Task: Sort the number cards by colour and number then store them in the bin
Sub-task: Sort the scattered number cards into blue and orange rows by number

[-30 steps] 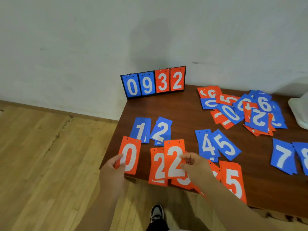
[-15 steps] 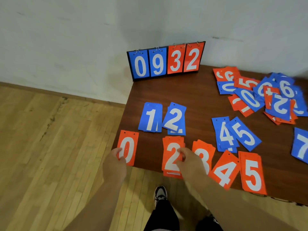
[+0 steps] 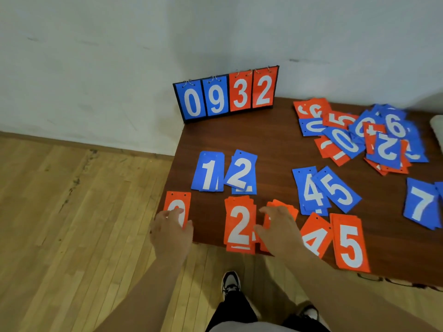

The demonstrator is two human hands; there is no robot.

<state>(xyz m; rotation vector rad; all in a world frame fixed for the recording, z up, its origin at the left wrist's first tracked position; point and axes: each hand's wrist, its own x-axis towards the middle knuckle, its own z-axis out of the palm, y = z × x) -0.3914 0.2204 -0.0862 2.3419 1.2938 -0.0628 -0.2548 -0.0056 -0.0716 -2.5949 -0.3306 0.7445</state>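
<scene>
Lower left of centre, the flat orange '0' number card (image 3: 178, 200) is touched by the relaxed fingers of the left hand (image 3: 171, 233). Right of the orange '2' card stack (image 3: 237, 226), the right hand (image 3: 279, 227) is spread flat; stack edges should be squared and overhang avoided.

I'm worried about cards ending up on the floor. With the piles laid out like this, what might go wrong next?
The orange 2 stack juts past the front edge of the table; the right hand beside it might knock cards to the floor. The orange 0 card under the left hand lies near the table's corner and may slide off. The blue 4 pile and blue 5 pile overlap, so they could get mixed.
</scene>
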